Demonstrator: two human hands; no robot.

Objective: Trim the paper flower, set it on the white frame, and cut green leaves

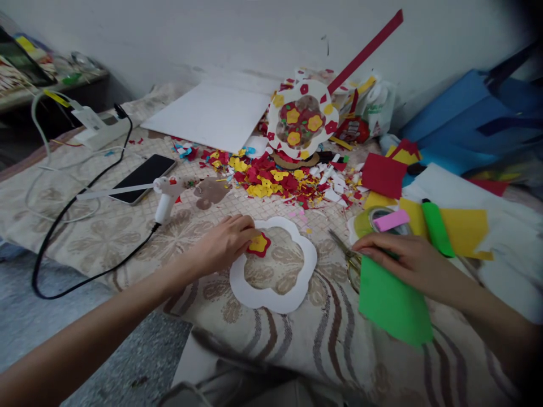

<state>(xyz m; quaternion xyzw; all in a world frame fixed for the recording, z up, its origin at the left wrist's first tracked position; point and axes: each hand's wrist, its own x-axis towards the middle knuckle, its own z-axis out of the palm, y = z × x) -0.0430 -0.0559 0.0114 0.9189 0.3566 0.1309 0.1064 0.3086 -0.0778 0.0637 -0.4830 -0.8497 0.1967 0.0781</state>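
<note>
My left hand (223, 243) presses the flower (258, 244) with its fingertips onto the ring's (271, 299) upper left rim, clasping nothing. The flower looks like thin foam: light, soft, easily creased, best pinched at a petal edge. My right hand (403, 257) lies on the green sheet (392, 305) beside the scissors (345, 251); whether it pinches the sheet, I cannot tell.
</note>
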